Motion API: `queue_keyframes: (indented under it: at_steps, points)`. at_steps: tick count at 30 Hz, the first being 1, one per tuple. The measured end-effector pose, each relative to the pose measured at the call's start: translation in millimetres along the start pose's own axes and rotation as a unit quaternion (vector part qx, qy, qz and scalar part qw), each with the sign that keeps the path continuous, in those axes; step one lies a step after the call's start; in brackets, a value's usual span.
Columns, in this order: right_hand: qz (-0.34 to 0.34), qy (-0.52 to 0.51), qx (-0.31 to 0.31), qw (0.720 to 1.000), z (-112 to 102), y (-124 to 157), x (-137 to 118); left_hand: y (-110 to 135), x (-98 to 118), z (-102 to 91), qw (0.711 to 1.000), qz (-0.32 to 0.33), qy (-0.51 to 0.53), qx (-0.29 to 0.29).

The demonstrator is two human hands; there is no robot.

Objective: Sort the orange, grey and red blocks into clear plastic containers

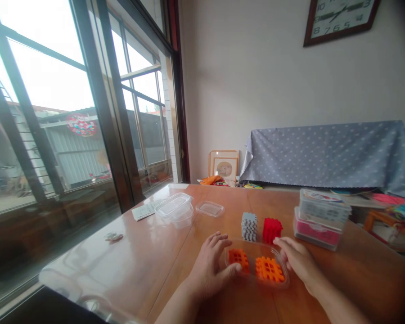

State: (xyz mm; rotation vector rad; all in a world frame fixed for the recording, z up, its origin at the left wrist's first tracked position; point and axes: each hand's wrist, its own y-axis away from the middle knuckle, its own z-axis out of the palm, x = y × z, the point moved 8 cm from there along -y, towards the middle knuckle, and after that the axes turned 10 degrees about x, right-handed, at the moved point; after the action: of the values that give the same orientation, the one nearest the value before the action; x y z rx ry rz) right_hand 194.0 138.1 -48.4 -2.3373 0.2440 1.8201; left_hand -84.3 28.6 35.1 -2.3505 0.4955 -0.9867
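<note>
A clear plastic container [256,248] lies on the wooden table [148,256] and holds orange waffle blocks [269,269]. My left hand [211,265] cups its left side, fingers curved around the rim, thumb against an orange block [238,258]. My right hand [299,260] presses the container's right side with the fingers close together. Just behind the container stand a grey-blue block stack [249,226] and a red block stack [272,230].
Empty clear tubs [175,208] and a loose lid [209,208] sit further back on the left, beside a small card [142,211]. Stacked plastic boxes [320,218] stand on the right. A covered sofa [327,153] and large windows [54,117] surround the table.
</note>
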Motion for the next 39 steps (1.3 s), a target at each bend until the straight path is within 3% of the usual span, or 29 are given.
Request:
queue_keyframes:
  at_steps: [7, 11, 14, 18, 25, 32, 39]
  points:
    - [-0.014, 0.002, 0.044, 0.999, -4.4, -2.0, 7.2, 0.1, -48.5, -27.4, 0.974, -0.107, 0.021, 0.199]
    - [-0.016, -0.003, 0.047, 0.999, -4.2, 3.0, 3.0, -2.4, -71.3, -33.5, 0.958, -0.173, 0.032, 0.226]
    - [-0.020, 0.000, 0.044, 0.999, -2.3, 7.1, -1.2, -17.2, -79.2, -33.2, 0.962, -0.185, 0.011, 0.199]
    - [-0.021, -0.004, 0.054, 0.998, -1.7, 9.8, -2.8, -47.1, -90.2, -21.2, 0.974, -0.172, -0.098, 0.113]
    - [-0.042, -0.004, 0.047, 0.998, -0.4, 8.8, -10.5, -88.4, -117.0, 19.3, 0.973, -0.148, -0.174, 0.029]
    - [-0.046, 0.022, 0.034, 0.998, 5.7, 3.3, -9.9, -106.3, -145.4, 58.8, 0.970, -0.127, -0.207, -0.023]
    - [-0.117, 0.045, 0.034, 0.992, 10.4, -12.3, 0.5, -109.6, -151.5, 65.7, 0.969, -0.103, -0.224, -0.027]
